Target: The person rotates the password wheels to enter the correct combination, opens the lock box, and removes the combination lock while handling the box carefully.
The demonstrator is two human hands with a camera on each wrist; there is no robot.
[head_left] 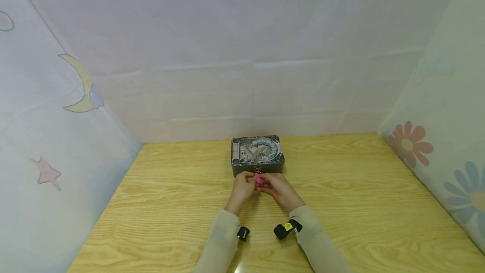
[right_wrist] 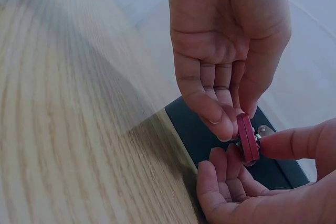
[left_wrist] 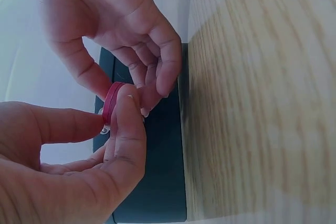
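A small pink padlock hangs at the metal clasp on the front of a dark tin box with an ornate picture lid. My left hand pinches the padlock from its left side. From the other side, my right hand grips it between thumb and fingers. In the left wrist view, the padlock's pink edge shows between the fingertips. The right wrist view shows the padlock body against the dark box front, its silver fitting partly covered by a thumb. The box lid is down.
The box stands near the back of a light wood table. Pale cloth walls rise behind and at both sides, printed with a moon and flowers. Black wrist cameras sit on both sleeves.
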